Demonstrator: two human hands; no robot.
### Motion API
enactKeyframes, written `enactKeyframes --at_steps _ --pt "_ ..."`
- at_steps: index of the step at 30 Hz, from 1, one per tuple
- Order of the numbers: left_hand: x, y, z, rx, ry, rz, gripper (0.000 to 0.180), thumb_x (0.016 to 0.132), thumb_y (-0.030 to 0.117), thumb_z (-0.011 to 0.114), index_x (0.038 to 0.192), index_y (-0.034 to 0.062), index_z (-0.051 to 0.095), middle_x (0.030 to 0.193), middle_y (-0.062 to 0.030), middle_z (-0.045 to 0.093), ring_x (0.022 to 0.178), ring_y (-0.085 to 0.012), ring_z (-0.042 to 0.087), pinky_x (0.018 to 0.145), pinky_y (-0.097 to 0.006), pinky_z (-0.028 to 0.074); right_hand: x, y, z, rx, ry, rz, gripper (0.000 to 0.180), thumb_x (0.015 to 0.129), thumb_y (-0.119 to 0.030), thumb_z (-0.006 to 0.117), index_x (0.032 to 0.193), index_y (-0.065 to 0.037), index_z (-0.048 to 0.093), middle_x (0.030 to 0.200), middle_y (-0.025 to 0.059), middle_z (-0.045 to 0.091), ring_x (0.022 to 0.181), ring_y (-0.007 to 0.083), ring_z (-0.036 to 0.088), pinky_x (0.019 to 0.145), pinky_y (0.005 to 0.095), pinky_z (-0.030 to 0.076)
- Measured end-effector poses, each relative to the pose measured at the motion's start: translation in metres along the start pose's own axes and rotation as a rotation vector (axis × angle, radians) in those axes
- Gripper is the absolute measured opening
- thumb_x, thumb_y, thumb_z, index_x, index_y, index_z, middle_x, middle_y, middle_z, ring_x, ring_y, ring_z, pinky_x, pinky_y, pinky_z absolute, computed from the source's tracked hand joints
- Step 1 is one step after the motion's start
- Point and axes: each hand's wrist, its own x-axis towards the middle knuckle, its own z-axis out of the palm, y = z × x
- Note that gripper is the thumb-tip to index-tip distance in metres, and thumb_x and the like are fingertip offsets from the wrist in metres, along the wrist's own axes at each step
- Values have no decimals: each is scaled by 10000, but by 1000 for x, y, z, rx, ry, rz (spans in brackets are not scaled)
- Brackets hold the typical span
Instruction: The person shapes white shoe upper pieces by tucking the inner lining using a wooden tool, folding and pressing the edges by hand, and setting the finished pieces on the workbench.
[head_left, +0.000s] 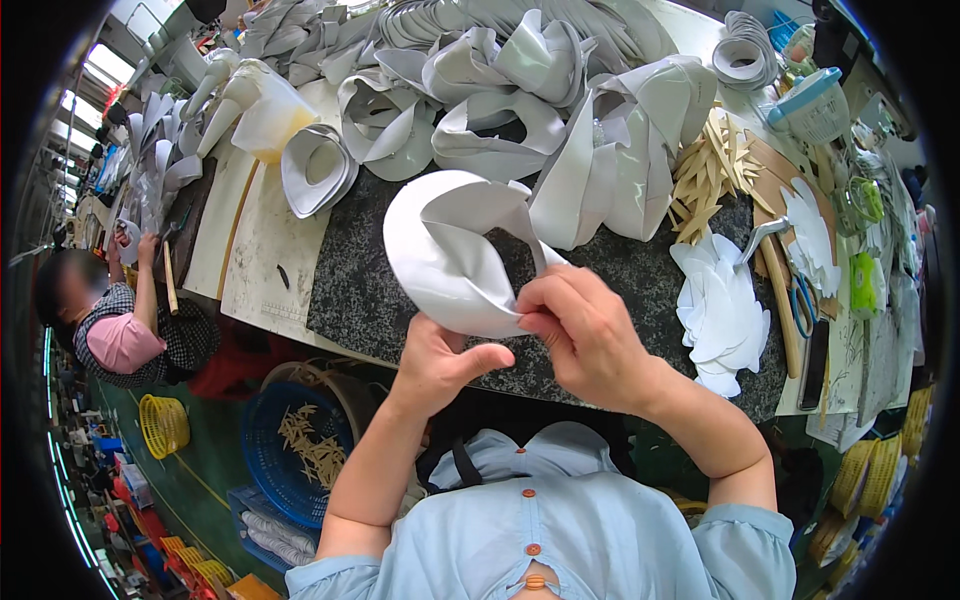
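A glossy white shoe upper [440,270], curled into a loop with an opening in its middle, is held up over the dark speckled tabletop. My right hand [590,335] pinches its lower right edge between thumb and fingers. Beneath the piece, my left hand [435,365] supports its lower edge; the thumb sticks out to the right, and the other fingers are partly hidden behind the material. Similar white uppers [500,135] lie heaped just beyond. To the right are a pile of flat white cut pieces [720,310] and a heap of pale tan pointed strips [712,175].
A hammer [770,240] and blue-handled scissors [802,305] lie at the right. A plastic jug [270,110] of yellowish liquid stands back left. Below the table edge is a blue basket [265,440] with tan pieces. A co-worker [125,325] sits at the far left.
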Motion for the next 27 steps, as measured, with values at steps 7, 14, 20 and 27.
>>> enactKeyframes --at_steps 7,14,20,27 --pt "5 5 -6 -245 193 -114 299 950 96 705 1220 -11 632 1122 -88 709 1046 -164 665 926 -319 522 2 0 4 10 104 -80 233 798 -38 759 998 -37 640 944 97 637 854 299 628 735 410 500" --pt "1 1 10 -141 252 -10 257 925 61 731 1167 -3 671 1108 -71 712 1008 -138 658 886 -293 524 4 -1 8 -24 107 -15 150 837 -28 733 963 -25 653 910 125 653 803 314 642 708 402 508" --pt "-7 -12 5 41 259 87 259 866 -10 773 1116 0 707 1122 -72 712 987 -120 654 863 -281 527 10 -1 -4 221 -269 335 100 878 -44 689 939 -19 614 862 150 628 789 344 625 712 431 495" --pt "5 5 -17 -250 36 -277 407 946 137 713 1283 -31 559 1209 -111 668 1097 -166 643 892 -322 555 2 11 -7 -105 -76 -61 119 869 -32 690 938 -31 594 871 119 599 777 330 613 689 428 490"
